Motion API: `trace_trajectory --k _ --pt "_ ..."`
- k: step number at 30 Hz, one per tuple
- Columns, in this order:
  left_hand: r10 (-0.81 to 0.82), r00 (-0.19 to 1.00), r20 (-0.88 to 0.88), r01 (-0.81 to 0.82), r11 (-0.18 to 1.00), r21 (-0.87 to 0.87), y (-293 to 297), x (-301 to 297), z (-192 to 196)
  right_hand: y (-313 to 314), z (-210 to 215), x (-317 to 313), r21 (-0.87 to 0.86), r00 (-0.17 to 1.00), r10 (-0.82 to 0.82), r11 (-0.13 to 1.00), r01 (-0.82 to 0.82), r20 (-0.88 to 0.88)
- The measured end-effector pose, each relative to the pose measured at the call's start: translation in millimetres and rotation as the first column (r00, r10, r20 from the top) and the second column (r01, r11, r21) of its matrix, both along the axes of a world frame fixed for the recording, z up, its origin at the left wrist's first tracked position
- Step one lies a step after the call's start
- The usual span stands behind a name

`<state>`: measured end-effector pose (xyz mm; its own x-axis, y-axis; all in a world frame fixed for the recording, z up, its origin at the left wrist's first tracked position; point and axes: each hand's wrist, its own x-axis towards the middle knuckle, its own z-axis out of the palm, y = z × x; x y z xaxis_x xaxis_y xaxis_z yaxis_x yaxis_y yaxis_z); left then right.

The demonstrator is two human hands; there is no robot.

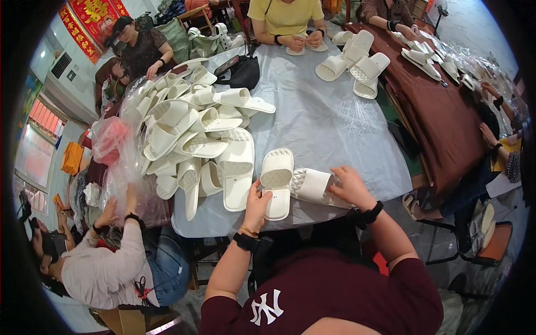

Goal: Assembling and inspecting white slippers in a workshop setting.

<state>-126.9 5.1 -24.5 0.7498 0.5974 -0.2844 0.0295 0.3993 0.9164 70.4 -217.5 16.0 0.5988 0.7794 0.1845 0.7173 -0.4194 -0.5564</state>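
My left hand (258, 205) grips the heel end of a white slipper (277, 172), thumb on the insole. That slipper lies upright at the table's near edge, toe pointing away from me. A second white slipper (314, 185) lies sideways just right of it, its quilted insole towards the first. At its right end is my right hand (353, 188), fingers apart, with the thumb close to or touching the slipper; the exact contact is hidden. Left of my left hand, a single white slipper (235, 167) leans against a large heap of white slippers (177, 125).
The table (301, 117) has a pale plastic cover. A black bag (243, 71) sits behind the heap, several slippers (357, 61) at the far right. Clear plastic wrap (125, 162) hangs at the left. People work around, one in yellow (286, 22). A brown-covered table (432, 111) stands right.
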Motion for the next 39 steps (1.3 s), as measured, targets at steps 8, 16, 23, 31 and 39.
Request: trace_trajectory --k 8,16,23,31,39 --pt "0.022 1.000 -0.012 -0.021 0.999 0.047 -2.2 2.1 -0.4 0.2 -15.0 11.5 -0.245 0.988 -0.153 0.958 0.149 0.005" --pt "-0.056 0.988 -0.143 0.093 0.959 0.269 -17.8 0.3 -13.3 -0.9 -13.7 5.1 -0.122 0.956 -0.294 0.949 0.291 -0.011" --pt "0.069 0.952 -0.299 0.192 0.626 0.756 -17.3 -5.7 -4.5 -6.1 3.5 23.1 -0.254 0.981 -0.073 0.967 0.026 -0.179" --pt "0.072 0.979 -0.189 0.096 0.657 0.748 -31.3 -1.8 20.4 14.3 8.2 107.0 0.021 0.923 -0.374 0.927 0.373 0.091" --pt "0.045 0.991 -0.126 0.067 0.650 0.757 -41.2 10.6 44.8 36.0 -17.6 147.4 -0.023 0.920 -0.261 0.960 0.279 0.294"
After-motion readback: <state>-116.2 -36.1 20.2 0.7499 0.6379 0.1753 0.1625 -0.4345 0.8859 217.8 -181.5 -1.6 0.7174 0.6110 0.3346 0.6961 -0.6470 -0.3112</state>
